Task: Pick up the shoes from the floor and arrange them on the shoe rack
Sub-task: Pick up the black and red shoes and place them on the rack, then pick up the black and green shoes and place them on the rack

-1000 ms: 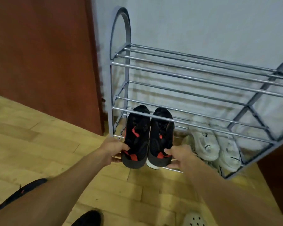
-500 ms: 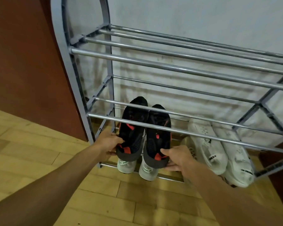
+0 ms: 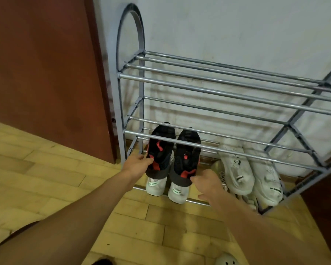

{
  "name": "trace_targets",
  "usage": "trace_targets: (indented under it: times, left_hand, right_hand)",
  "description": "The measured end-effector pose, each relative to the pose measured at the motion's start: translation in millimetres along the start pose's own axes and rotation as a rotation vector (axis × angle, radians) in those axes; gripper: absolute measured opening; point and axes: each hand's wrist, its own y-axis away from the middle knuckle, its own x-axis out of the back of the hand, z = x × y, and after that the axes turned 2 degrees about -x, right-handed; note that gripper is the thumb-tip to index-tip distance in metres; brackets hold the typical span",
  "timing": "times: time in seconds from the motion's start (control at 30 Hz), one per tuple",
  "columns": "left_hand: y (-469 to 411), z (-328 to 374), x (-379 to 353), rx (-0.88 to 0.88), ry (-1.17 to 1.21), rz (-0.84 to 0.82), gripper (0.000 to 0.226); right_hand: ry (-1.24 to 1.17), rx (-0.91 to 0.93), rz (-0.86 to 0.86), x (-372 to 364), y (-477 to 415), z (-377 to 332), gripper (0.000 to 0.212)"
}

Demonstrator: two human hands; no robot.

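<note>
Two black shoes [image 3: 171,155] with red accents and pale heels sit side by side, toes toward the wall, at the left end of the lowest tier of a grey metal rack [image 3: 227,92]; their heels overhang its front bar. To their right on the same tier lies a pair of white shoes [image 3: 250,169], also toe-in. The rack's upper tiers hold nothing.

Both forearms reach forward, bare. Left hand [image 3: 137,165] curled, thumb forward, fingers hidden. Right hand [image 3: 208,185] palm down, fingers loosely bent, just right of it.
</note>
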Motion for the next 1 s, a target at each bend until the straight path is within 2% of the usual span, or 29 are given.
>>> trace_targets:
  times: [0.13, 0.27, 0.37, 0.47, 0.67, 0.9, 1.0]
  left_hand:
    - [47.6, 5.0, 14.5, -0.079, -0.012, -0.042, 0.032]
    - [99.5, -10.5, 39.3, -0.082, -0.021, -0.068, 0.043]
    - [137.2, -33.3, 64.8, -0.059, -0.012, -0.051, 0.041]
    - [168.2, -69.3, 96.0, -0.023, -0.078, -0.008, 0.040]
    - [224.6, -157.1, 149.4, 0.125, -0.139, 0.066, 0.038]
    - [270.5, -265.5, 153.4, 0.357, -0.159, 0.047, 0.035]
    - [282.8, -296.0, 144.0, 0.430, -0.208, 0.003, 0.015]
  right_hand:
    - [0.184, 0.126, -0.079, -10.1, 50.0, -8.2, 0.018]
    - [0.278, 0.194, -0.177, -35.8, 107.9, -15.2, 0.018]
    - [0.399, 0.256, -0.235, -58.5, 146.9, -15.4, 0.025]
    - [0.415, 0.224, -0.300, -80.9, 183.1, -8.9, 0.027]
    - [0.418, 0.236, -0.391, -139.1, 234.3, 18.4, 0.030]
    - [0.476, 0.157, -0.501, -184.3, 260.9, 89.0, 0.044]
    - [0.570, 0.207, -0.528, -197.9, 266.2, 102.6, 0.037]
